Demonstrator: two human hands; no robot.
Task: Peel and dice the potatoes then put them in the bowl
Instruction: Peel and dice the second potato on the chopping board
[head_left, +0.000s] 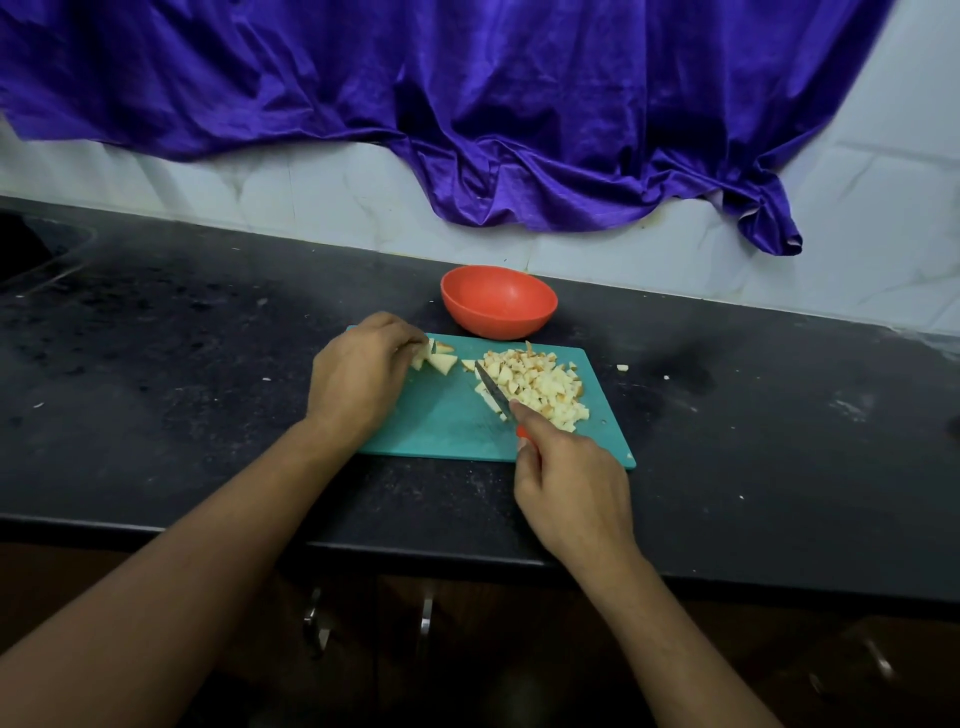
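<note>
- While it sits at the near right edge of the cutting board (441, 421), the right hand (571, 499) has its fingers wrapped tight round the orange handle of a knife (493, 392), with the forefinger stretched forward onto the back of the blade.
- The blade slants across the middle of the board, tip pointing away, and lies against the left side of the diced potatoes (540, 387).
- Those dice are heaped on the right half of the board, all pale cubes, some with brownish faces.
- Over the board's far left corner, the left hand (358, 374) is curled palm down, its fingertips pinching a few larger potato chunks (439, 359) against the board.
- One stray bit (622, 368) lies on the black counter (208, 364) just off the board's right edge.
- Just beyond the board's far edge stands the orange bowl (498, 304), upright on the counter.
- Well beyond the board, a purple cloth (467, 104) hangs over the pale tiled wall (311, 187).
</note>
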